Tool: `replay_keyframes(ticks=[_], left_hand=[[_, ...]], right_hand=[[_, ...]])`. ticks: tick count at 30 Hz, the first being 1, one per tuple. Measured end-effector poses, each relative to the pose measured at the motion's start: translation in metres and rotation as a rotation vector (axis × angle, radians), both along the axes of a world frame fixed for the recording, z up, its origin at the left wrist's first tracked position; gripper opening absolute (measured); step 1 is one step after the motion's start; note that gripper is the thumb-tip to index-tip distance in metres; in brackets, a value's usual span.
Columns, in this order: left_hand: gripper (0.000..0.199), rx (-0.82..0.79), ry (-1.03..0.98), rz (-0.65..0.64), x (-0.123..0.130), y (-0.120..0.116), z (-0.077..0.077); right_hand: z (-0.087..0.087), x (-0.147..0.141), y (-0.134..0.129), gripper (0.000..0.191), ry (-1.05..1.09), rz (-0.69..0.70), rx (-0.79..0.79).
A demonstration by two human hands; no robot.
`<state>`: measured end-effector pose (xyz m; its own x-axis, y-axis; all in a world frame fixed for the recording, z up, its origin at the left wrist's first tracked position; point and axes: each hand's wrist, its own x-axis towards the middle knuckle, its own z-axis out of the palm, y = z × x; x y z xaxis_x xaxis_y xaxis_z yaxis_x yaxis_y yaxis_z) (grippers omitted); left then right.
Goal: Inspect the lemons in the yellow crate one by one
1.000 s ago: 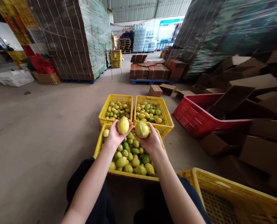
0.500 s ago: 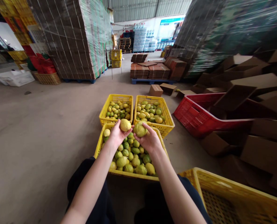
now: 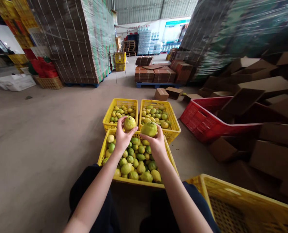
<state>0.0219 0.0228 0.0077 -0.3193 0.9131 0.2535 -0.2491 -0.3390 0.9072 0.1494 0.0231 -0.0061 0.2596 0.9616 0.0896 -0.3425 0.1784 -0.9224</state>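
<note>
My left hand (image 3: pixel 123 136) is closed around a yellow lemon (image 3: pixel 129 123), its stem end facing up. Beside it, my right hand (image 3: pixel 157 142) grips a greener lemon (image 3: pixel 149 129). Both are held up over the far edge of the near yellow crate (image 3: pixel 139 183), which is filled with green and yellow lemons (image 3: pixel 141 168). Just beyond stand two more yellow crates of lemons, the back left crate (image 3: pixel 107 113) and the back right crate (image 3: pixel 174 118).
At the lower right is another yellow crate (image 3: pixel 250 195) with its slatted bottom showing. A red crate (image 3: pixel 199 121) and cardboard boxes (image 3: pixel 274 158) lie to the right. Farther off, flattened cartons (image 3: pixel 164 75) sit on a blue pallet, between tall wrapped stacks.
Both hands have risen slightly and turned the lemons, so their stem ends now show. The two lemons have moved a little farther apart.
</note>
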Motion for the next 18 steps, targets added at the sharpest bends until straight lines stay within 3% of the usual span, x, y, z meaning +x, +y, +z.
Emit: replay_keyframes(ticks=[5,12,18], left_hand=[[0.052,0.039,0.006,-0.022,0.0017,-0.0017,0.0035],[0.053,0.013,-0.042,-0.042,0.0018,-0.0027,0.0059],[0.051,0.060,0.051,-0.049,0.0006,-0.0017,0.0021]], right_hand=[[0.0007,0.0006,-0.0036,0.055,-0.242,-0.109,0.119],[0.0068,0.0000,-0.0057,0.053,-0.266,-0.135,0.169],[0.0050,-0.0002,-0.0059,0.052,-0.338,-0.128,0.180]])
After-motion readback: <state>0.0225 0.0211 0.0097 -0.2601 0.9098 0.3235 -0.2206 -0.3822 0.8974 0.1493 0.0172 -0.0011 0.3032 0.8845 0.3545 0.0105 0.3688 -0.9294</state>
